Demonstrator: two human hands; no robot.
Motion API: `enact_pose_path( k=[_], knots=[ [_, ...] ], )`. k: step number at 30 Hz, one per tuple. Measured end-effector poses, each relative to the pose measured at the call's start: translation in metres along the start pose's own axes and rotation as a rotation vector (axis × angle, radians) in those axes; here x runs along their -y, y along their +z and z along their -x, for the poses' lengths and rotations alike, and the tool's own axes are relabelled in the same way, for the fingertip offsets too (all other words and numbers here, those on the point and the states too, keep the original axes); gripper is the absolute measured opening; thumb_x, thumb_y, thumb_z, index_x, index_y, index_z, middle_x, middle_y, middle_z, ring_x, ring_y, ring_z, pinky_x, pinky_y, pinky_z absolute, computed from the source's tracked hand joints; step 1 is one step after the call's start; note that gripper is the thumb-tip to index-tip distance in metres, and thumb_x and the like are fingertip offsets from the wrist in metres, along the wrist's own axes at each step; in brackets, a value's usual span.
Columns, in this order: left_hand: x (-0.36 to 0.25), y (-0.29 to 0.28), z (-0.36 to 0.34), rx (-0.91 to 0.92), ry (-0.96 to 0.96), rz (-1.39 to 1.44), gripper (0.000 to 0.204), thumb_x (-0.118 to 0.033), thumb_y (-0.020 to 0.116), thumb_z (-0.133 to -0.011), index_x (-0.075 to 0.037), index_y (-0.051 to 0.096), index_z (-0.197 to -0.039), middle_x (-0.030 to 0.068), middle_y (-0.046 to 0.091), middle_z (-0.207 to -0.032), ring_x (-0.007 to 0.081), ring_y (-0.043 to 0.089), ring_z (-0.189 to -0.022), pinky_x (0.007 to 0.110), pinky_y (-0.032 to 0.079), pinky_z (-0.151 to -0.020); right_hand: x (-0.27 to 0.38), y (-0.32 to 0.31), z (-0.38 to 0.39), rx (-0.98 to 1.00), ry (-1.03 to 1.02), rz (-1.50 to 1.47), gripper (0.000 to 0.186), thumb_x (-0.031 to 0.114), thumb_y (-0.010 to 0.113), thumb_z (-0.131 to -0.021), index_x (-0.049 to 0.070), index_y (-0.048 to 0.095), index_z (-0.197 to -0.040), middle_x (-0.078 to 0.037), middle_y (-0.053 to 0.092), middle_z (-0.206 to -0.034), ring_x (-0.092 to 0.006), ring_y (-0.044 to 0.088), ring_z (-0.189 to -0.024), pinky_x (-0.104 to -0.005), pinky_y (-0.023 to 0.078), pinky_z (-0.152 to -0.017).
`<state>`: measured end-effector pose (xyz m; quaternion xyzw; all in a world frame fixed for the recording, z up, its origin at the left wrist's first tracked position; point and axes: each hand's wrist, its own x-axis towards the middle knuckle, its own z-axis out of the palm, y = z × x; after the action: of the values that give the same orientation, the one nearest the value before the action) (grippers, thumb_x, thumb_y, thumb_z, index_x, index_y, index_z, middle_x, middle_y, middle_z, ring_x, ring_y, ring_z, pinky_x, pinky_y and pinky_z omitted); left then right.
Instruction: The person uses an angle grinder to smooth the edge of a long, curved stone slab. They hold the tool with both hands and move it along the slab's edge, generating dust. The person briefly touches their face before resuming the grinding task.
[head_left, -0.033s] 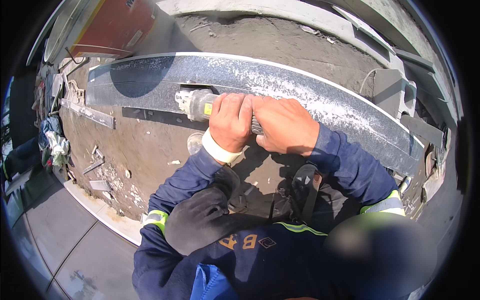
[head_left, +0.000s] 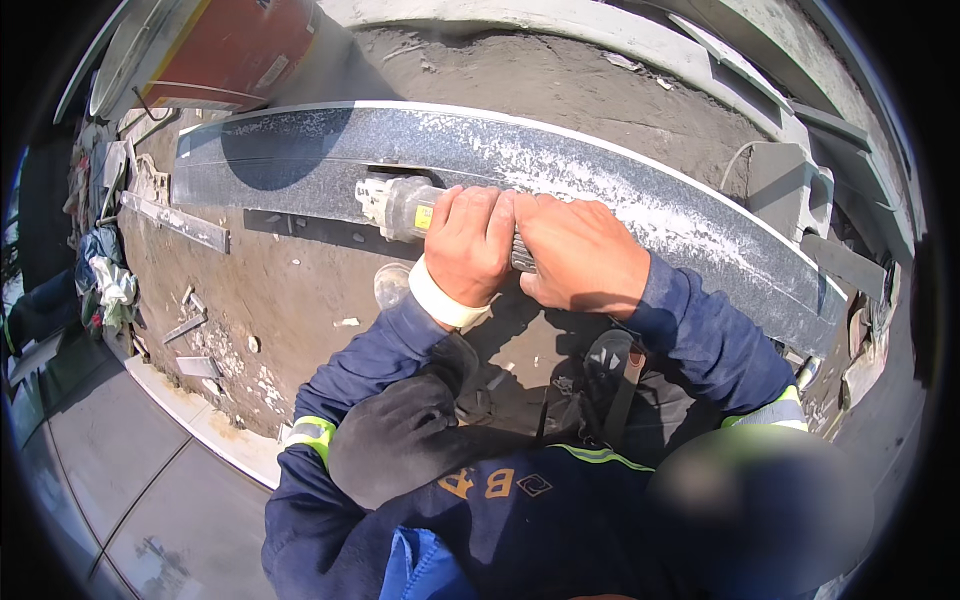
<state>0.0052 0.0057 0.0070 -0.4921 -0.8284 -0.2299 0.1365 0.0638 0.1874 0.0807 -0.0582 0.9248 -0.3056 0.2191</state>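
A grey power tool like an angle grinder [head_left: 398, 208] lies sideways with its head at the near edge of a long dark speckled slab [head_left: 690, 250] streaked with white dust. My left hand [head_left: 468, 245] is closed round the tool's body, just behind a yellow label. My right hand [head_left: 580, 255] is closed on its ribbed rear part, right beside my left. The tool's disc is mostly hidden under its head.
An orange-red bucket [head_left: 220, 55] stands at upper left. A concrete block [head_left: 780, 185] is at right. Offcuts [head_left: 175, 222], rags [head_left: 115, 283] and rubble lie on the dusty ground at left. Large grey tiles [head_left: 140, 520] border it at lower left.
The tool and both my hands have shifted slightly to the right along the slab. My grip looks the same.
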Motion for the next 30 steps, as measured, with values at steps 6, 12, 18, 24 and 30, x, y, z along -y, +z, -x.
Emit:
enact_pose_path(
  k=[6,12,18,24,30],
  knots=[
    [-0.001,0.002,-0.004,-0.058,0.056,-0.005,0.041,-0.016,0.074,-0.076,0.005,0.069,-0.111,0.0174,0.072,-0.104,0.0357,0.072,-0.097,0.051,0.055,-0.095,0.004,-0.006,0.004,-0.024,0.024,-0.024,0.047,0.016,0.078,-0.075,-0.007,0.061,-0.112,-0.028,0.071,-0.099,-0.0492,0.071,-0.092,-0.0540,0.058,-0.081],
    [0.018,0.012,0.006,-0.064,0.028,-0.011,0.039,-0.016,0.074,-0.077,0.003,0.069,-0.110,0.0169,0.072,-0.104,0.0355,0.072,-0.097,0.050,0.055,-0.095,-0.005,0.019,-0.018,-0.128,-0.072,0.014,0.040,0.015,0.081,-0.074,-0.006,0.063,-0.103,-0.029,0.072,-0.096,-0.0469,0.073,-0.088,-0.0524,0.060,-0.079],
    [0.012,0.003,0.004,-0.052,0.019,-0.006,0.031,-0.010,0.069,-0.082,0.004,0.070,-0.110,0.0154,0.072,-0.104,0.0315,0.071,-0.098,0.047,0.055,-0.094,0.002,0.010,-0.014,-0.055,-0.013,0.002,0.049,0.016,0.079,-0.074,-0.006,0.060,-0.113,-0.027,0.071,-0.102,-0.0474,0.071,-0.095,-0.0530,0.058,-0.081],
    [-0.005,0.000,-0.006,-0.072,0.061,0.015,0.038,-0.014,0.072,-0.078,0.003,0.068,-0.111,0.0160,0.071,-0.104,0.0344,0.072,-0.096,0.048,0.056,-0.093,0.003,-0.002,0.008,-0.021,0.030,0.022,0.052,0.020,0.080,-0.074,-0.006,0.060,-0.115,-0.028,0.070,-0.102,-0.0480,0.070,-0.095,-0.0531,0.058,-0.081],
    [0.008,0.009,0.005,-0.055,0.028,-0.014,0.039,-0.013,0.075,-0.077,0.003,0.068,-0.112,0.0162,0.071,-0.104,0.0354,0.071,-0.097,0.049,0.055,-0.093,-0.004,0.015,-0.006,-0.104,-0.057,0.021,0.050,0.018,0.080,-0.075,-0.006,0.060,-0.114,-0.028,0.071,-0.099,-0.0482,0.071,-0.092,-0.0528,0.058,-0.080]
  ],
)
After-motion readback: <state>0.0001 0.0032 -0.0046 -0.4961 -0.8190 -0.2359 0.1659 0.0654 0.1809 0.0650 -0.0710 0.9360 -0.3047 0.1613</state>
